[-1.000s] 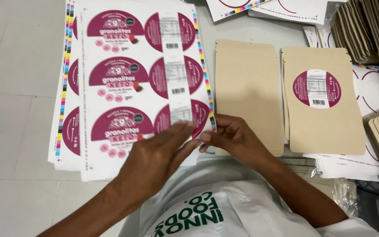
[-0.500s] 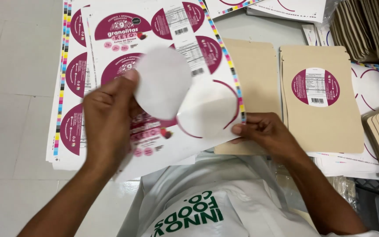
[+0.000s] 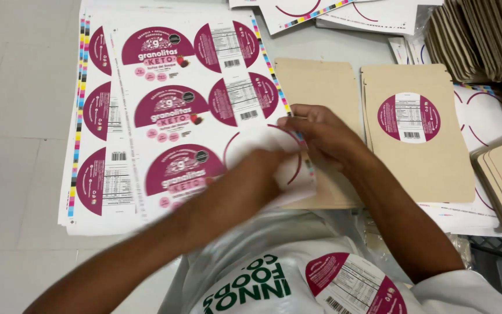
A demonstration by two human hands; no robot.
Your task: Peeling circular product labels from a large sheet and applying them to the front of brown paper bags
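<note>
On the sticker sheet (image 3: 204,110), five round labels (image 3: 242,99) remain; both hands (image 3: 315,136) pinch its edge.

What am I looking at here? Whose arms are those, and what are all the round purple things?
There is no machine here, just a person working. The camera sits on their head and looks down, so you see their own two arms and their white shirt at the bottom.

On the grey table lies a stack of white paper sheets printed with round magenta stickers. Beside it is a pile of plain tan paper pouches, and next to that a tan pouch with a round magenta sticker already on it. More stacked tan pouches stand at the top right.

The left hand and the right hand meet at the lower right corner of the top sheet, by an empty circle where a sticker has come off. One round magenta sticker is stuck on the shirt. What the fingers pinch is too blurred to tell.
</note>
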